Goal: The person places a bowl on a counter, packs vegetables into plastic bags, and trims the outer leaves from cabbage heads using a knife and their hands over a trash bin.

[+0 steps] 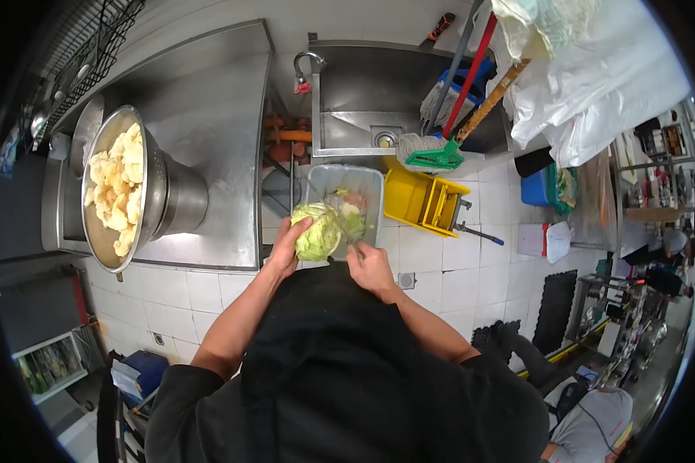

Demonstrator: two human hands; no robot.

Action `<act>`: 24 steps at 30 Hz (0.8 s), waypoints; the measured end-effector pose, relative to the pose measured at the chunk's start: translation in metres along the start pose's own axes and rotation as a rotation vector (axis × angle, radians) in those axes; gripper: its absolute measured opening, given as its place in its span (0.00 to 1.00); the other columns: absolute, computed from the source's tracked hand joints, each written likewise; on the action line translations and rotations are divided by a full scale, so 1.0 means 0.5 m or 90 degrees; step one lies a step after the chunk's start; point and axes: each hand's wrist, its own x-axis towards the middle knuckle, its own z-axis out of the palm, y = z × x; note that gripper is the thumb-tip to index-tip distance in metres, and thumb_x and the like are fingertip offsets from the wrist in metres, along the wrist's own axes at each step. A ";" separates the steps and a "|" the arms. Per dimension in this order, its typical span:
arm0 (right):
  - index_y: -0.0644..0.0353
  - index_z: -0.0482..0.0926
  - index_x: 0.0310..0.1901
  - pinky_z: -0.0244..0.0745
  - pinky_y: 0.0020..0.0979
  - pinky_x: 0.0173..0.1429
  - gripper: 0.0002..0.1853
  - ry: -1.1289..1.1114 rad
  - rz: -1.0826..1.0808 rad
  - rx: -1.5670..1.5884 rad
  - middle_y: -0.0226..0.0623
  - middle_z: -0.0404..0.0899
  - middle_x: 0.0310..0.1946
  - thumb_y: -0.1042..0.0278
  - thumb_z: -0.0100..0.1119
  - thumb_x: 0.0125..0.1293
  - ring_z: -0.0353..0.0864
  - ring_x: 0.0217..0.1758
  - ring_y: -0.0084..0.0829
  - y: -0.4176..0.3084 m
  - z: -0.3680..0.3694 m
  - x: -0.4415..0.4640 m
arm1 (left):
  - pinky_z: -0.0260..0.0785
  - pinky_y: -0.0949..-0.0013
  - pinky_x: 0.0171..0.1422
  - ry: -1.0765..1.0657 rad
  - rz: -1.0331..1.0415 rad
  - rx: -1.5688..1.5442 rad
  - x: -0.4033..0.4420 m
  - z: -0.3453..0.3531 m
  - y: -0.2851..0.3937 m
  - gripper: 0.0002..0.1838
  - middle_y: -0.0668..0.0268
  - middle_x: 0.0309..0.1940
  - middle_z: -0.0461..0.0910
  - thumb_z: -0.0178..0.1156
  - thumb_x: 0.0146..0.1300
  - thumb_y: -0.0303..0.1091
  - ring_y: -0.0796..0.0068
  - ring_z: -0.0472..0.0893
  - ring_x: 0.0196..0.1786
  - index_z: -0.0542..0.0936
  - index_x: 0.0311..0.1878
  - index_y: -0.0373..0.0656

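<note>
A pale green head of cabbage or lettuce (315, 233) rests in my left hand (287, 245), whose fingers wrap round its left side. Close to its right side, my right hand (371, 268) is closed round a thin handle, apparently a knife's; the blade is hard to make out against the leaves. Both hands are over the near part of a grey translucent plastic bin (374, 185). Inside the bin lie loose green leaves and some reddish scraps (355, 199).
Left, a steel counter (216, 147) holds a large bowl (153, 185) of cauliflower pieces. Ahead is a steel sink (347, 139). A yellow mop bucket (409, 199) and mop handles (479, 65) stand right. Another person (594, 413) is at lower right.
</note>
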 end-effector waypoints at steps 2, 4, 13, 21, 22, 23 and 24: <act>0.65 0.80 0.33 0.76 0.46 0.34 0.11 0.063 0.000 0.130 0.53 0.80 0.23 0.67 0.62 0.71 0.83 0.29 0.58 -0.095 -0.066 0.006 | 0.76 0.61 0.64 0.028 0.022 0.003 0.008 0.011 0.023 0.31 0.56 0.57 0.76 0.68 0.70 0.47 0.67 0.80 0.60 0.65 0.64 0.38; 0.66 0.79 0.32 0.73 0.40 0.31 0.11 0.116 -0.062 0.187 0.52 0.78 0.21 0.69 0.62 0.72 0.81 0.25 0.52 -0.176 -0.125 0.013 | 0.77 0.61 0.63 0.006 0.035 0.028 0.016 0.002 0.033 0.31 0.56 0.57 0.76 0.68 0.70 0.47 0.67 0.80 0.60 0.65 0.63 0.37; 0.72 0.84 0.36 0.80 0.57 0.51 0.20 -0.094 0.077 -0.106 0.66 0.83 0.36 0.58 0.57 0.68 0.82 0.42 0.69 0.212 0.072 0.005 | 0.77 0.64 0.64 0.026 0.031 0.041 0.011 0.004 0.022 0.30 0.60 0.58 0.81 0.70 0.68 0.41 0.68 0.83 0.60 0.70 0.68 0.39; 0.72 0.83 0.35 0.79 0.54 0.52 0.20 -0.060 0.293 0.018 0.66 0.83 0.34 0.58 0.57 0.66 0.82 0.44 0.68 0.231 0.045 0.004 | 0.69 0.50 0.77 -0.157 -0.069 -0.315 -0.021 -0.090 -0.005 0.37 0.53 0.68 0.79 0.59 0.70 0.58 0.53 0.79 0.69 0.72 0.74 0.42; 0.72 0.83 0.35 0.79 0.54 0.52 0.20 -0.064 0.292 0.021 0.66 0.83 0.34 0.58 0.57 0.66 0.82 0.44 0.68 0.221 0.035 0.002 | 0.69 0.50 0.77 -0.153 -0.068 -0.313 -0.026 -0.094 0.003 0.37 0.53 0.68 0.79 0.59 0.70 0.58 0.53 0.79 0.69 0.72 0.74 0.42; 0.72 0.83 0.34 0.78 0.54 0.52 0.20 -0.057 0.265 0.009 0.66 0.82 0.34 0.58 0.56 0.66 0.83 0.43 0.67 0.212 0.025 0.001 | 0.69 0.47 0.77 -0.174 -0.063 -0.312 -0.027 -0.096 0.010 0.40 0.52 0.69 0.78 0.58 0.69 0.61 0.51 0.79 0.70 0.71 0.75 0.43; 0.72 0.82 0.34 0.78 0.54 0.51 0.19 -0.048 0.237 -0.004 0.66 0.82 0.33 0.58 0.56 0.67 0.83 0.43 0.67 0.202 0.017 0.003 | 0.68 0.44 0.77 -0.198 -0.057 -0.311 -0.027 -0.097 0.017 0.43 0.52 0.70 0.76 0.58 0.67 0.65 0.50 0.78 0.70 0.70 0.76 0.43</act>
